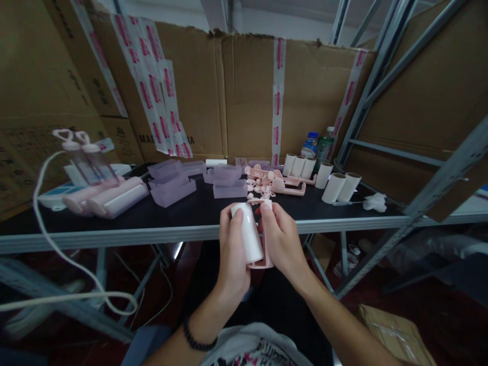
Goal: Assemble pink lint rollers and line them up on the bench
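Note:
In front of the table edge, my left hand [233, 249] is closed around a white roll [249, 234], its thumb lying along the roll's side. My right hand [284, 234] grips a pink plastic roller holder [266, 236], with the thumb near its top end. The roll sits tilted beside the holder's upright, its lower end at the holder's bottom arm. Just beyond my hands lies a pile of pink plastic parts [263, 189], with more pink holders [292, 189] to its right.
Translucent purple cases [173, 190] stand left of centre on the black table [206, 203]. Farther left are assembled pink rollers [114, 198] and a white cable [41, 223]. White rolls [333, 188], bottles [325, 145] and crumpled white tissue [375, 202] are on the right. Metal posts [400, 244] flank the table.

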### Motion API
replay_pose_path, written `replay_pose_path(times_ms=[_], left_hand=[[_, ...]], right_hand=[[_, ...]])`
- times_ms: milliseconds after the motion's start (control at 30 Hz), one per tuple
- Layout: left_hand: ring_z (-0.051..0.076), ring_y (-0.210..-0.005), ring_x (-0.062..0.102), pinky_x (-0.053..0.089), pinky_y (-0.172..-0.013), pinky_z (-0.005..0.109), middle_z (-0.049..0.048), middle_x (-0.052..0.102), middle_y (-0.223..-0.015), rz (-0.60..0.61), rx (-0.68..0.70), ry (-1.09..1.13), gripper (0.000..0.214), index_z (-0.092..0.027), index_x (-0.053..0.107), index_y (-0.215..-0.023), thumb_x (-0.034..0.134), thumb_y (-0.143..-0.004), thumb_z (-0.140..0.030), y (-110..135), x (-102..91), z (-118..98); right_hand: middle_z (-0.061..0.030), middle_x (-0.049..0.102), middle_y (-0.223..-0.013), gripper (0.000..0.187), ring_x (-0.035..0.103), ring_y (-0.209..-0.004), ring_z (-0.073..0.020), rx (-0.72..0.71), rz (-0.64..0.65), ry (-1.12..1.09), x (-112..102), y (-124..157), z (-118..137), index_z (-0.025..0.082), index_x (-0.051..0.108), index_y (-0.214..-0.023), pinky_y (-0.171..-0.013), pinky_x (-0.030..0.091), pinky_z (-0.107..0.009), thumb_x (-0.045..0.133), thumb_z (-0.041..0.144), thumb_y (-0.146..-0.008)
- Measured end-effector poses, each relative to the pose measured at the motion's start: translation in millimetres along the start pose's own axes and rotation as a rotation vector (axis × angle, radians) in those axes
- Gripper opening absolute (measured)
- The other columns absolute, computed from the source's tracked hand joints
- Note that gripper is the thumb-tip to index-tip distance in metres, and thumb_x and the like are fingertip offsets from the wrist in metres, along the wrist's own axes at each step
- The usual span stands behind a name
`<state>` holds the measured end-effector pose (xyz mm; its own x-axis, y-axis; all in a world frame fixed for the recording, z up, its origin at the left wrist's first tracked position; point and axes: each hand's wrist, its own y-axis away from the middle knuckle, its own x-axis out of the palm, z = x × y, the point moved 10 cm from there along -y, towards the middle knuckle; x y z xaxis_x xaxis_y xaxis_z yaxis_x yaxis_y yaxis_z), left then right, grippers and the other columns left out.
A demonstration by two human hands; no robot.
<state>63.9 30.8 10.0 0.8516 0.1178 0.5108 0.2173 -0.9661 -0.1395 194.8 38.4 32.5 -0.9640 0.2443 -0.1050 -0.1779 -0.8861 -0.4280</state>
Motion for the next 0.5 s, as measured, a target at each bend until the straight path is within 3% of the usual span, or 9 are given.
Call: replay_pose_path(times_ms=[267,500], left_hand=[[0.015,-0.069,0.063,0.052,-0.057,0.022,-0.001,0.066,-0.09,0.096,0.047,-0.158,0.038,-0.029,0.061,-0.112,0.08,-0.081,-0.041,9,11.7,-16],[0.018,-0.07,0.064,0.051,-0.055,0.024,0.0035,0.071,-0.097,0.173,0.126,-0.282,0.04,-0.027,0.063,-0.114,0.079,-0.081,-0.042,21,25.6,-41]], right_hand=[[0.0022,0.057,-0.072,0.04,0.052,-0.067,-0.0159,0.021,-0.038,-0.119,-12,0,18,0.022,0.051,-0.076,-0.059,0.037,-0.027,0.055,0.055,-0.1],[-0.0005,0.062,-0.085,0.034,0.057,-0.079,-0.0181,0.0,-0.048,-0.225,-22,11,37,0.023,0.056,-0.087,-0.068,0.044,-0.029,0.053,0.053,-0.102]])
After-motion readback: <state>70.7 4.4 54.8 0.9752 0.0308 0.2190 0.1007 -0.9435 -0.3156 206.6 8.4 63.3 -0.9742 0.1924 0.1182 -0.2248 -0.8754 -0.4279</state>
